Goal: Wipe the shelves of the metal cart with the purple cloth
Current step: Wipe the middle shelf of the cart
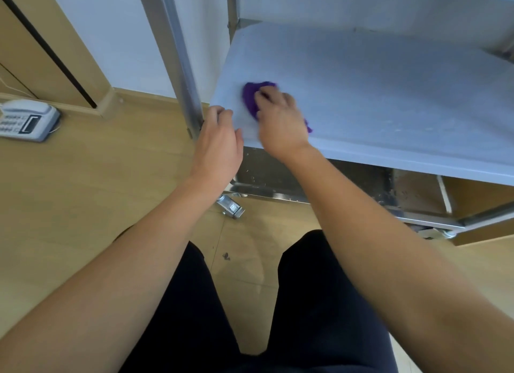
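Here the right hand (pixel 281 122) presses the purple cloth (pixel 251 95) flat on the middle shelf (pixel 389 94) of the metal cart (pixel 178 52), near its front left corner. The left hand (pixel 219 138) grips the cart's corner post. A phone (pixel 26 119) sits on the floor (pixel 97 177).

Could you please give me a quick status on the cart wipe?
Right hand pressing purple cloth on middle shelf. Left hand steadying the cart's corner post. Shelf path unobstructed.
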Available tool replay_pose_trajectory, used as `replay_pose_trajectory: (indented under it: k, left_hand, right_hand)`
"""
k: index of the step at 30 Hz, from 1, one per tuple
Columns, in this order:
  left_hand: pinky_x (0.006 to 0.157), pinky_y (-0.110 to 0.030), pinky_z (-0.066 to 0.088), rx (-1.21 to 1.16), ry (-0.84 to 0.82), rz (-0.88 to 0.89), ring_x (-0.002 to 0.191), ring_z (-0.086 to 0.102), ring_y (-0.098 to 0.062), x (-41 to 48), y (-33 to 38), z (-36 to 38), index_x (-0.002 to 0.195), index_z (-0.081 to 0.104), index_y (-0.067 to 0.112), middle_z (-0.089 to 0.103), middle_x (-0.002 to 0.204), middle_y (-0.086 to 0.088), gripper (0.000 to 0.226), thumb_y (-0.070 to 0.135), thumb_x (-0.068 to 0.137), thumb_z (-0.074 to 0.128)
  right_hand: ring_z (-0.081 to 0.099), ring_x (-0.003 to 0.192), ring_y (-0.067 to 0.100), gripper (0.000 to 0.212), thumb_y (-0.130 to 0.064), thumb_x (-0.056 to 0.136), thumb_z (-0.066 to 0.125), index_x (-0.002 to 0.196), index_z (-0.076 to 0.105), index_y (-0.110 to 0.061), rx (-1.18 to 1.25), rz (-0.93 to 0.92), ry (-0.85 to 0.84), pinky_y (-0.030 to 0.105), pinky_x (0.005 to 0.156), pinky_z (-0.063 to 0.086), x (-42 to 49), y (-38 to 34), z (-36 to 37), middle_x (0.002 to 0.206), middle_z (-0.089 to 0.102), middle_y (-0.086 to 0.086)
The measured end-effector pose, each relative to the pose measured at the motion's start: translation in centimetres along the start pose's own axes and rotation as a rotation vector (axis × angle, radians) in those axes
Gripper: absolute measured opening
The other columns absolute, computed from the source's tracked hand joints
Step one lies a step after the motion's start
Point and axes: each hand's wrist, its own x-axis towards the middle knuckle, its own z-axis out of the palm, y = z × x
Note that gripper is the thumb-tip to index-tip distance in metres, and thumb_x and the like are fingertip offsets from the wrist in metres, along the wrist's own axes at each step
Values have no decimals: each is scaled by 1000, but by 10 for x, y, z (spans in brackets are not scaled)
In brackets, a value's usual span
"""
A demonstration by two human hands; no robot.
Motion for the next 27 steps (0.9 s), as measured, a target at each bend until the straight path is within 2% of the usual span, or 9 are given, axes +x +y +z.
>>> replay_pose_trajectory:
  k: [2,4,10,15,19,21,24,25,27]
  left_hand:
    - [91,-38,45,-21,-8,-8,112,56,-34,0,-1,-3,128,48,-4,46,129,-17,39,10,92,55]
    - [93,-36,44,-15,-21,-6,115,54,-33,-1,-2,-8,132,45,-4,44,132,-17,42,11,93,53]
    - [83,-36,47,233,-119,-17,112,53,-29,-17,-1,-13,128,46,-5,43,131,-15,41,7,90,54]
    - [92,-34,47,323,-152,-24,129,42,-29,-29,1,-7,140,32,-11,39,137,-18,64,-1,83,59]
    - [94,-34,47,360,-153,-5,130,42,-30,-32,-2,-11,139,34,-10,40,138,-19,66,4,82,62]
    - [97,-35,46,355,-158,17,138,34,-28,-34,-5,-11,142,30,-7,35,143,-17,63,10,88,57]
    - [101,-34,42,360,-168,42,143,26,-28,-35,-7,-11,143,27,-5,32,145,-16,62,13,89,53]
    - [103,-34,41,368,-173,41,143,24,-29,-35,-7,-10,143,26,-5,31,146,-16,62,13,90,52]
    - [108,-35,36,389,-180,31,143,26,-31,-34,-6,-10,144,27,-7,33,146,-18,61,10,90,51]
  right_hand:
    - [43,122,33,43,-12,92,43,134,51,-14,94,-159,-29,41,100,41,-4,-20,5,144,43,2]
    - [44,124,34,41,-11,95,42,134,52,-13,187,-204,-84,40,106,37,0,-13,0,145,43,4]
    - [39,127,35,41,-11,99,37,138,47,-13,82,20,-43,36,108,32,0,55,-19,150,35,3]
    - [48,119,38,40,-5,93,41,130,55,-8,146,-290,-17,43,104,38,-20,1,-5,140,50,8]
    - [44,127,32,41,-11,97,42,137,50,-11,174,-348,-89,37,110,33,-19,-2,-5,145,45,4]
    - [43,130,31,41,-12,97,42,137,51,-13,178,-306,-86,36,111,32,-12,22,-11,147,43,3]
    - [42,127,33,42,-8,95,39,135,51,-12,99,-10,-14,37,104,38,-4,41,-13,148,40,3]
    - [43,123,33,42,-5,93,40,133,51,-10,36,16,17,37,101,39,-7,31,-12,146,41,4]
    - [49,115,33,44,-2,86,42,127,55,-7,-12,-136,51,36,99,39,-16,0,-4,139,49,7]
